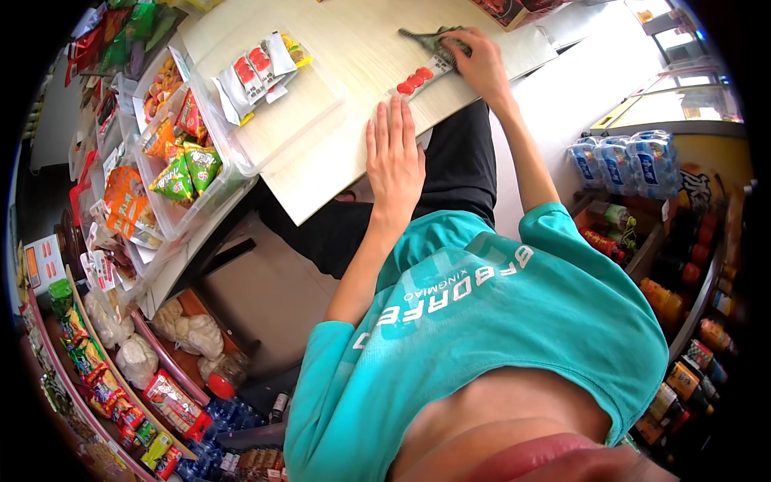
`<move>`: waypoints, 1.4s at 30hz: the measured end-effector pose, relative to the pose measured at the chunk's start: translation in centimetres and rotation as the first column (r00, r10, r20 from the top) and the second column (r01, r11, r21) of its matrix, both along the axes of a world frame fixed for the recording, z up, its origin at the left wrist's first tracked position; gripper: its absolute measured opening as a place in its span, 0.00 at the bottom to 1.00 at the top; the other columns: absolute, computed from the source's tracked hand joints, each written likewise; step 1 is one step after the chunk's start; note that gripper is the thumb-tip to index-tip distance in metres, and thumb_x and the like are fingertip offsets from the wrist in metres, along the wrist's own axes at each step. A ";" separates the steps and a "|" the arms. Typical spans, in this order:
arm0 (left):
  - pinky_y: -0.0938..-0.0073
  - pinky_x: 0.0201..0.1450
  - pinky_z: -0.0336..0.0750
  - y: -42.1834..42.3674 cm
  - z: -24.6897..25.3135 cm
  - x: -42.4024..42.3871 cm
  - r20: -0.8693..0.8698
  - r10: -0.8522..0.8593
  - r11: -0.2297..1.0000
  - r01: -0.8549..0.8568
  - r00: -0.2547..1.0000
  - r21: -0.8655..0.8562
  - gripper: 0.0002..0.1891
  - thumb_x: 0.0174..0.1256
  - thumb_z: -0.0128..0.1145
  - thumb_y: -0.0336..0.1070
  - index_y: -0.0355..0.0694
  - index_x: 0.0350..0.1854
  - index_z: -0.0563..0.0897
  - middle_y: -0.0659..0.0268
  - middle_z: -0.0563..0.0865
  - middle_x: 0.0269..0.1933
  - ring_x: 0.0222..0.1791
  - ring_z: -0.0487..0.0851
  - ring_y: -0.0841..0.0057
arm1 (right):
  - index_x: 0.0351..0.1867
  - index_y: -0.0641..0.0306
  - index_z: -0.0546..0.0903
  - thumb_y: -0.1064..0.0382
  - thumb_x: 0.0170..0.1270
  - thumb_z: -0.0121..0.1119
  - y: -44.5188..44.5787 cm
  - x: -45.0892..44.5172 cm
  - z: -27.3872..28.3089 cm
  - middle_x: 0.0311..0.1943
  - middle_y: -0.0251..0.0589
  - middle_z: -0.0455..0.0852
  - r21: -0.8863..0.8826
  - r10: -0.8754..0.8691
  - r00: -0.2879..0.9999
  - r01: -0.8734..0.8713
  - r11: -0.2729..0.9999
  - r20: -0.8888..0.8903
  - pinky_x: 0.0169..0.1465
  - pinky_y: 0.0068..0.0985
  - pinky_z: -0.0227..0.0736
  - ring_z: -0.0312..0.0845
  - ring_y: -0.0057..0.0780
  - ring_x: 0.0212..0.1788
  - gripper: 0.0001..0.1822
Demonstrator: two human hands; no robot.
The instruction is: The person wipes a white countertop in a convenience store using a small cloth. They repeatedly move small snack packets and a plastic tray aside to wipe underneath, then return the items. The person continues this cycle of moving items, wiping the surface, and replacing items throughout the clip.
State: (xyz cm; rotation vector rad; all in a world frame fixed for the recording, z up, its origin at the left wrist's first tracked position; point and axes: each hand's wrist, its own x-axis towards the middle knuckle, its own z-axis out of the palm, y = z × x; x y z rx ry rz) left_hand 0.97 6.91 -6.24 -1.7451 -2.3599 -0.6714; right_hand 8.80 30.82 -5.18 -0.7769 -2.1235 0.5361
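Observation:
My left hand point(394, 159) lies palm down at the edge of a pale wood-grain tabletop point(337, 153), fingers straight. Its fingertips reach the near end of a narrow packet point(414, 81) printed with red round shapes. My right hand point(476, 60) is bent over a crumpled grey-green cloth point(430, 41), fingers closed on it. The cloth lies against the packet's far end, and cloth and hand hide part of that end. To the left, several similar white packets point(253, 72), with some yellow ones, lie stacked on a clear plastic lid or tray point(319, 105).
A clear plastic bin point(232, 175) of snack bags point(187, 169) stands left of the tabletop. Shelves of packaged snacks point(108, 385) curve along the lower left. Shrink-wrapped water bottles point(626, 162) sit at right, above shelves of jars point(662, 298). A printed box point(512, 11) lies at the far edge.

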 end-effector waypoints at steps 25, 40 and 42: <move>0.58 0.63 0.77 2.6 4.3 -2.5 0.134 -0.063 0.985 0.040 0.989 0.168 0.22 0.67 0.69 0.35 0.37 0.62 0.83 0.58 0.86 0.59 0.60 0.84 0.58 | 0.59 0.56 0.88 0.46 0.67 0.72 -0.2 7.6 1.0 0.77 0.53 0.69 0.185 -0.194 0.924 0.138 0.973 0.328 0.74 0.41 0.69 0.66 0.55 0.77 0.25; 0.55 0.57 0.79 4.0 4.7 -4.6 0.307 0.013 1.000 -0.004 0.951 -0.030 0.16 0.75 0.60 0.39 0.33 0.58 0.84 0.44 0.85 0.56 0.55 0.85 0.49 | 0.46 0.64 0.90 0.63 0.66 0.69 -0.8 5.0 2.2 0.57 0.51 0.85 0.240 -0.201 0.971 0.167 0.956 0.126 0.66 0.46 0.73 0.79 0.54 0.62 0.11; 0.53 0.61 0.78 2.8 4.9 -3.6 0.255 0.039 0.997 -0.056 0.966 0.058 0.20 0.75 0.61 0.40 0.34 0.62 0.83 0.43 0.81 0.63 0.59 0.84 0.47 | 0.47 0.64 0.90 0.67 0.63 0.68 -1.8 4.4 3.2 0.55 0.51 0.86 0.228 -0.172 0.982 0.150 0.962 0.080 0.63 0.43 0.75 0.80 0.53 0.61 0.11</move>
